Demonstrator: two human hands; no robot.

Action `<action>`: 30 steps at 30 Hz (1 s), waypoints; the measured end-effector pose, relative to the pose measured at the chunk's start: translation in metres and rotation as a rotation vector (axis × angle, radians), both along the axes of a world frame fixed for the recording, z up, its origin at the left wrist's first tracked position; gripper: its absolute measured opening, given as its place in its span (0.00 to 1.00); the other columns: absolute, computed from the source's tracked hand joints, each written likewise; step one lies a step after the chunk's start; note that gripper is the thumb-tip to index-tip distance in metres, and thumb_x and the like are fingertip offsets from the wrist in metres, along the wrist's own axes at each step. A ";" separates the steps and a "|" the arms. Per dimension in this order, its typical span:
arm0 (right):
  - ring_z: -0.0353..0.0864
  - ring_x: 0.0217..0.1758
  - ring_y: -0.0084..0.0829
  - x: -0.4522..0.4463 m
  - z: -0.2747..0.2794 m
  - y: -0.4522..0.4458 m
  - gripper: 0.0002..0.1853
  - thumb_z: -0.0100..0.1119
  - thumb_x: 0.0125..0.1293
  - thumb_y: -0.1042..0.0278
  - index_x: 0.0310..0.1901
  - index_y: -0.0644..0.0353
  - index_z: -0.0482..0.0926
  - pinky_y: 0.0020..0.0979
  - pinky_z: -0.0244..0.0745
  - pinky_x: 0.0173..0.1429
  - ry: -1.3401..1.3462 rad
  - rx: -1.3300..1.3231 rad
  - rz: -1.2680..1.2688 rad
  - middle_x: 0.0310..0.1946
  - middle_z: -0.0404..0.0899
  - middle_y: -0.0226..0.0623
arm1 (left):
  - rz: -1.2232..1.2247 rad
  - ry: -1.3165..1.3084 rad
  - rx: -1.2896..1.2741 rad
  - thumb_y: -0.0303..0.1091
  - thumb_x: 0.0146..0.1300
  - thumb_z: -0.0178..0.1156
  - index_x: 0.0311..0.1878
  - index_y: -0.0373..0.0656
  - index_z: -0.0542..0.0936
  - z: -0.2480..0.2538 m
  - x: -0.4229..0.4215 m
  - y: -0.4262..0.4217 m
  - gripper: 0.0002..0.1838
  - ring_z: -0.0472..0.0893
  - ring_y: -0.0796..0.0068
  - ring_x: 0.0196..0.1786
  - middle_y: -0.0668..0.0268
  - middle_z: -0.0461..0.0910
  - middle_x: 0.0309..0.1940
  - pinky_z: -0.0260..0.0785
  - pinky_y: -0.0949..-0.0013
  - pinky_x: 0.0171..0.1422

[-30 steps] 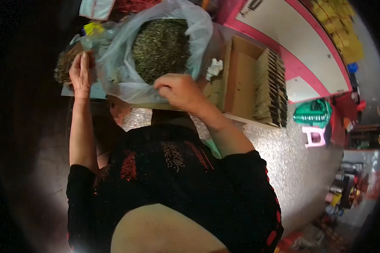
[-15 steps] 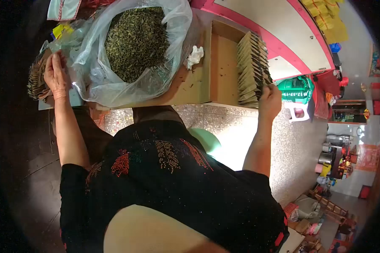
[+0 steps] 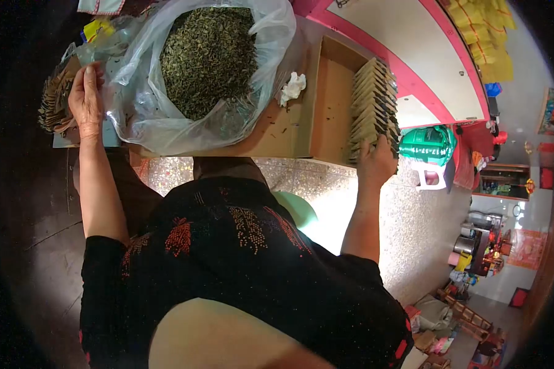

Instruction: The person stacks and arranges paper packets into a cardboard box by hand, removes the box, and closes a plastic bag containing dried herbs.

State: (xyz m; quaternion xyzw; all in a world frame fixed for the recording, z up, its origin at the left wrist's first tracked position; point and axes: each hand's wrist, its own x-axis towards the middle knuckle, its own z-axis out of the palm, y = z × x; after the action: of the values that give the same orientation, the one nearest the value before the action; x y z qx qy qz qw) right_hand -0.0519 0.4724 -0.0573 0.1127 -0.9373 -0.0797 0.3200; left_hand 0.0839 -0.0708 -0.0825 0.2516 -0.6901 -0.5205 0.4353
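Observation:
My left hand point(image 3: 87, 98) is raised over the far left of the work surface, fingers pinched together; what is between them, if anything, I cannot make out. Beside it lies a stack of brown paper packets point(image 3: 54, 107). My right hand point(image 3: 377, 161) is closed on the near end of a row of tan packets with dark edges point(image 3: 370, 111). The row stands along the right side of a shallow cardboard box point(image 3: 329, 95). Between my hands, a clear plastic bag point(image 3: 274, 67) lies open around a heap of dried, chopped green leaves point(image 3: 209, 58).
A crumpled white tissue point(image 3: 293, 88) lies between bag and box, with leaf crumbs nearby. A pink and white cabinet point(image 3: 400, 49) stands behind the box. To the right are a green sack point(image 3: 428, 144) and a white plastic stool point(image 3: 429, 176) on the speckled floor.
My right hand has moved a little left and down, from the row's outer edge onto its near end. My left hand has risen slightly. The whole view has shifted a little.

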 end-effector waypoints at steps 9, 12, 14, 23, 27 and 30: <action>0.75 0.26 0.42 -0.015 -0.007 0.005 0.10 0.59 0.54 0.61 0.30 0.55 0.71 0.39 0.63 0.34 -0.050 -0.104 -0.087 0.23 0.76 0.36 | -0.033 0.025 -0.005 0.46 0.67 0.50 0.44 0.40 0.79 -0.009 0.000 -0.005 0.18 0.70 0.85 0.33 0.72 0.75 0.31 0.64 0.80 0.41; 0.74 0.25 0.42 -0.012 -0.006 0.003 0.09 0.59 0.53 0.62 0.28 0.54 0.70 0.39 0.62 0.31 0.021 -0.068 -0.096 0.24 0.76 0.36 | 0.019 -0.053 -0.072 0.46 0.67 0.51 0.44 0.40 0.79 -0.002 0.000 0.002 0.18 0.70 0.85 0.33 0.71 0.76 0.31 0.65 0.79 0.41; 0.74 0.24 0.42 -0.012 -0.003 0.002 0.09 0.59 0.53 0.62 0.27 0.54 0.70 0.38 0.62 0.30 0.021 -0.087 -0.084 0.23 0.76 0.36 | 0.021 -0.049 -0.075 0.46 0.67 0.51 0.44 0.39 0.79 0.000 -0.002 0.006 0.18 0.71 0.85 0.33 0.71 0.76 0.31 0.65 0.79 0.41; 0.70 0.19 0.42 -0.020 -0.006 0.011 0.09 0.59 0.51 0.64 0.20 0.54 0.70 0.39 0.62 0.26 0.116 -0.069 0.047 0.17 0.73 0.37 | 0.039 -0.068 -0.139 0.46 0.66 0.51 0.43 0.39 0.79 0.002 0.000 0.009 0.18 0.71 0.85 0.34 0.71 0.76 0.31 0.65 0.80 0.42; 0.69 0.16 0.42 -0.020 -0.002 0.016 0.09 0.59 0.51 0.65 0.19 0.55 0.71 0.40 0.65 0.24 0.108 -0.058 0.042 0.16 0.73 0.37 | 0.034 -0.086 -0.096 0.46 0.66 0.51 0.44 0.40 0.79 -0.003 0.001 0.002 0.18 0.72 0.84 0.34 0.71 0.76 0.32 0.65 0.80 0.42; 0.72 0.17 0.48 -0.021 0.013 0.013 0.08 0.60 0.51 0.63 0.21 0.54 0.73 0.42 0.67 0.23 0.173 -0.028 0.006 0.12 0.71 0.41 | 0.058 -0.083 -0.130 0.46 0.66 0.51 0.44 0.40 0.79 0.001 0.001 0.008 0.18 0.71 0.85 0.34 0.70 0.76 0.32 0.64 0.80 0.41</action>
State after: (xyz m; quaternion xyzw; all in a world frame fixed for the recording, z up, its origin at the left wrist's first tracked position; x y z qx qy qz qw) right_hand -0.0727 0.4852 -0.0447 0.1035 -0.9069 -0.0749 0.4016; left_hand 0.0846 -0.0633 -0.0818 0.2641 -0.7323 -0.4509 0.4366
